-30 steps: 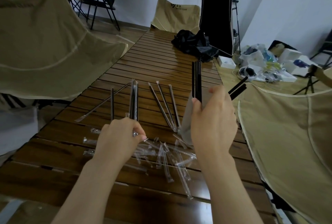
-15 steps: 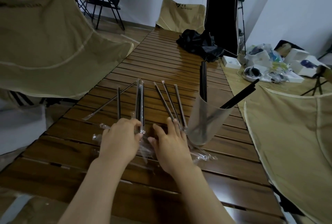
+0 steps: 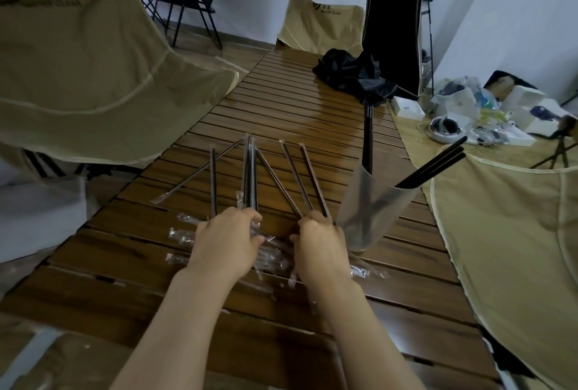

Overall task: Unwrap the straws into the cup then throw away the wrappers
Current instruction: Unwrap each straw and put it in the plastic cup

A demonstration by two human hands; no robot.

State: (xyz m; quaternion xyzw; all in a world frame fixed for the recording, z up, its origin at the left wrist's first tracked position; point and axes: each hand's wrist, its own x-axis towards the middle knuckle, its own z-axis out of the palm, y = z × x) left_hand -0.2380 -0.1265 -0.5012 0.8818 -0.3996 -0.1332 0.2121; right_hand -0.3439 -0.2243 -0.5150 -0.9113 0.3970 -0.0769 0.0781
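Both hands at the wrapped straws

Left hand (image 3: 228, 238) pinches wrapped straws (image 3: 250, 177); right hand (image 3: 319, 245) curls on another (grip unclear). Cup (image 3: 369, 211) at 3 o'clock, empty wrappers (image 3: 275, 256) beneath.

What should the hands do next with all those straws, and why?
Probably lift one wrapped straw with the right hand and start peeling it. Both hands sit at the near ends of the wrapped straws, the left hand gripping a bundle. The cup beside them already holds black straws, and empty wrappers lie around.
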